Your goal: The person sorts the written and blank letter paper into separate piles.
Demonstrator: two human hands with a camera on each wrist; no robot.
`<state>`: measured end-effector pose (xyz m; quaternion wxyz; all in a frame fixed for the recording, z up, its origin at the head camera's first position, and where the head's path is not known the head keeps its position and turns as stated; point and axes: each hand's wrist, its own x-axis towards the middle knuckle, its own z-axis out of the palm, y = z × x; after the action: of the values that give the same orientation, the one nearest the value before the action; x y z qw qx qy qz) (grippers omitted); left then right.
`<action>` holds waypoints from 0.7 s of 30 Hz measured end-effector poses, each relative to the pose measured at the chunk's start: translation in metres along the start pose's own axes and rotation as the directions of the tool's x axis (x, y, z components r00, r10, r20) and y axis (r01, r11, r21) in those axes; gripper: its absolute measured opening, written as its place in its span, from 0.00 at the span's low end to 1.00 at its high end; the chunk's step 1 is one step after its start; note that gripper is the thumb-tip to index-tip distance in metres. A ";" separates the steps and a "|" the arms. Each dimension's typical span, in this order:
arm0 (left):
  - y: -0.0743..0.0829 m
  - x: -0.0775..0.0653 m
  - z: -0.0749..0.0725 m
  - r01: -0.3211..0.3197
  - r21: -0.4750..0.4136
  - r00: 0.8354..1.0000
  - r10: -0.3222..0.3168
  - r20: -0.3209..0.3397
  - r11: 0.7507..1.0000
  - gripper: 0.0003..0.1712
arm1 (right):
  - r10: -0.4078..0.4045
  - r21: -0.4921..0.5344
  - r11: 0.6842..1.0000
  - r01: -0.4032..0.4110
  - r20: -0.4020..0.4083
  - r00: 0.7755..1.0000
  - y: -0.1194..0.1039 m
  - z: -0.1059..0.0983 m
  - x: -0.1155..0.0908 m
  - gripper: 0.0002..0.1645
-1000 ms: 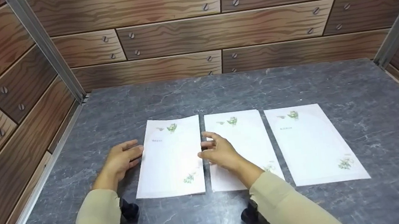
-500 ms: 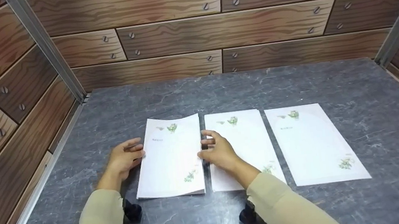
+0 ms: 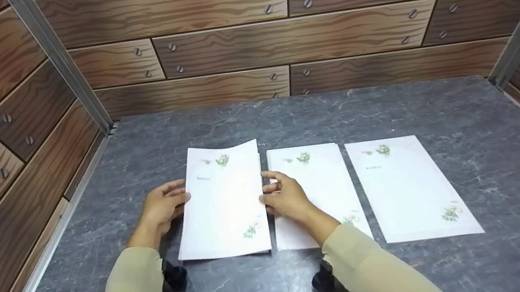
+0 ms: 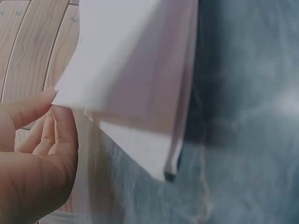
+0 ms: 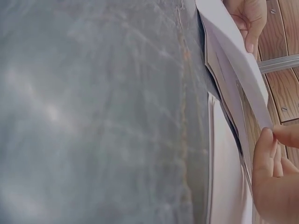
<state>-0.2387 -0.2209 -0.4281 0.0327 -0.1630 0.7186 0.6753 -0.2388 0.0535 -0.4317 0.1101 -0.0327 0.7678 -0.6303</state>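
Note:
A white sheet of paper [image 3: 227, 203] with green leafy prints bows between my two hands. My left hand [image 3: 163, 206] pinches its left edge between thumb and fingers. At the opposite edge, my right hand [image 3: 287, 195] pinches it the same way. In the left wrist view the sheet [image 4: 117, 60] arches above more paper [image 4: 140, 149] beneath it. The right wrist view also has the lifted sheet [image 5: 238, 51] standing apart from the sheets below [image 5: 226, 88], with fingers of the right hand [image 5: 275, 172] at its edge.
Right of the held sheet lies a middle paper stack [image 3: 311, 189], partly covered by my right hand and forearm. A third printed sheet [image 3: 412, 192] lies farther right. The grey marbled table [image 3: 316, 120] meets wood-patterned walls [image 3: 224, 47] behind and at the sides.
The top sheet on the left has risen off the paper below and shifted slightly, its far edge now bowing. Both hands have closed in on its edges; the other papers stay put.

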 end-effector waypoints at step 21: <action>0.014 0.000 0.034 -0.066 -0.014 0.997 0.066 -0.027 0.998 0.24 | 0.006 0.105 0.994 0.000 -0.061 0.998 -0.003 -0.034 0.000 0.34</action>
<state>-0.2480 -0.1874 -0.4174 -0.0006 -0.1483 0.7191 0.6789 -0.2465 0.0856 -0.4222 0.0891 -0.0066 0.7365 -0.6705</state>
